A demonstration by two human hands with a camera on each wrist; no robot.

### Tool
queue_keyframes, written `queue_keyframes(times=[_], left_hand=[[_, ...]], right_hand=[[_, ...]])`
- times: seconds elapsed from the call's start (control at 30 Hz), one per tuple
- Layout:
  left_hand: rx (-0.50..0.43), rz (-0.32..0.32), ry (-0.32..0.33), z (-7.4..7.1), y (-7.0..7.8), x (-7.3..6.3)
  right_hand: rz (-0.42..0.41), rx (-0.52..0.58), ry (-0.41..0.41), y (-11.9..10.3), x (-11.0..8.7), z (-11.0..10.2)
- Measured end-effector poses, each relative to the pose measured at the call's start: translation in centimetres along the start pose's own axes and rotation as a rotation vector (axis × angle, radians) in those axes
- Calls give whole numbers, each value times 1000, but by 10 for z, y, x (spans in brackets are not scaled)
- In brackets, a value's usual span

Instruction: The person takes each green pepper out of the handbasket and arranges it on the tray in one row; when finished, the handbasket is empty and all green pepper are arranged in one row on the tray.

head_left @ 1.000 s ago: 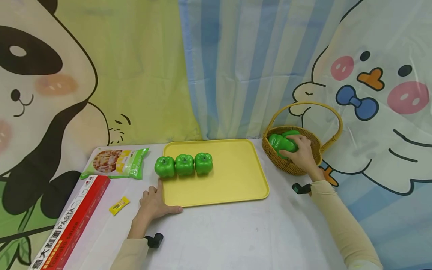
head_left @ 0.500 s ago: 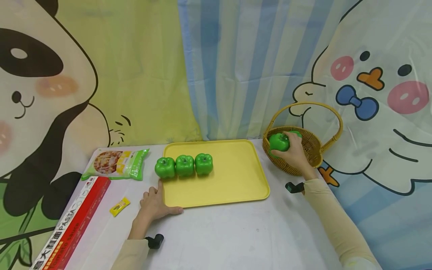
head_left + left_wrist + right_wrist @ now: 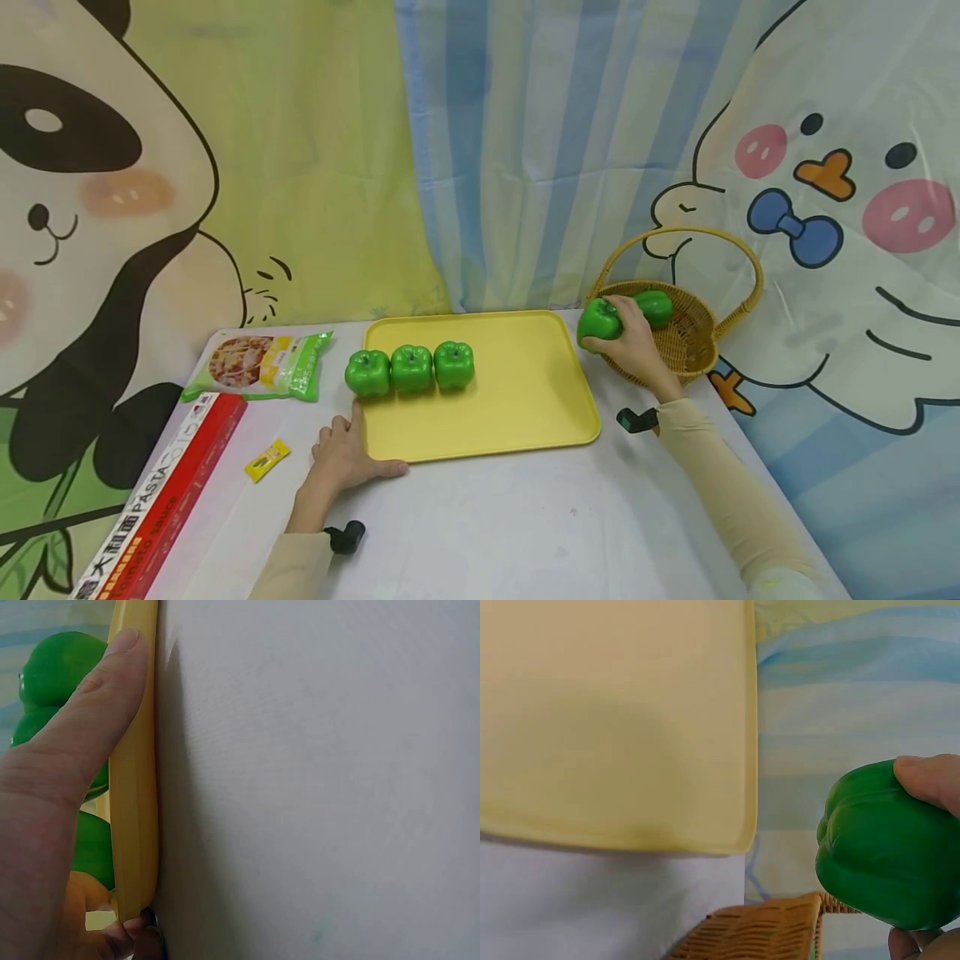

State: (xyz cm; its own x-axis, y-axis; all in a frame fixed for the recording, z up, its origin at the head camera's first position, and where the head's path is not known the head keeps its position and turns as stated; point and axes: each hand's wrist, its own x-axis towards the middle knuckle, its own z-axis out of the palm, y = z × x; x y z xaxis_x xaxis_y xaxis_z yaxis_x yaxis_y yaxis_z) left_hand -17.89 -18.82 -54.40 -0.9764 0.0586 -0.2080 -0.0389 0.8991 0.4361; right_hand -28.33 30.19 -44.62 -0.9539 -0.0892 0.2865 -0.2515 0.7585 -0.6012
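Observation:
My right hand grips a green bell pepper over the left rim of the wicker basket; in the right wrist view this bell pepper is between thumb and fingers. Another green pepper lies in the basket. My left hand spans the near left corner of the yellow tray, its straight thumb against the front rim. Three green bell peppers stand side by side toward the tray's left: the left one at the rim, then the middle one and the right one.
Left of the tray lie a green and white food packet, a long red and white pasta box and a small yellow sachet. The basket's tall handle arches above it. A printed curtain hangs behind the white table.
My right hand has lifted a bell pepper from inside the basket and moved left with it to the basket's rim. The left hand stays at the tray corner.

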Motion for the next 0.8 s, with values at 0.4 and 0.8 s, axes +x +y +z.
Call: queue_keyframes(times=[0.4,0.8], left_hand=[[4,1,-2,2,-1,1],[-3,-5,-4,1,0,0]], right_hand=[[-73,34,-36,-11,1,34],[-96,91,-80,-20,-2,70]])
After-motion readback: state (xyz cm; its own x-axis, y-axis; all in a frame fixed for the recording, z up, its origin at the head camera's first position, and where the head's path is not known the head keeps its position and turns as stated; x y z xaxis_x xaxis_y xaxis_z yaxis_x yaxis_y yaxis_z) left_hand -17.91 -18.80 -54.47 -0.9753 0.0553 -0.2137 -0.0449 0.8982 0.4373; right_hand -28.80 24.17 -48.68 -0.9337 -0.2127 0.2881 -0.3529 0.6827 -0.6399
